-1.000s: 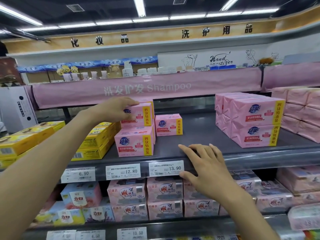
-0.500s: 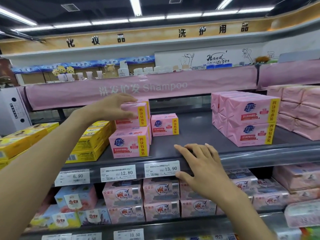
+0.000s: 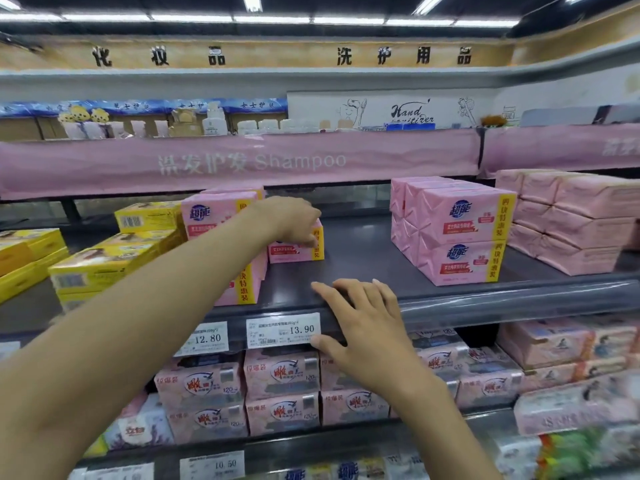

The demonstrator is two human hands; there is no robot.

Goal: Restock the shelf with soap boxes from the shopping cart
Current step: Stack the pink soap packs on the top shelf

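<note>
Head view has my left hand draped over the lone pink soap box deep on the grey shelf, just right of the pink stack. Its fingers bend down the box's front, but I cannot tell whether they grip or merely nudge. My right hand lies spread flat on the shelf lip (thumb by the 13.90 price tag). I judge this the straightening step. Next, square the box against the stack, then fetch more from the cart, out of sight.

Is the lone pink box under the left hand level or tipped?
Level: box sits flat on the shelf, label forward, left hand curled over its top.
</note>
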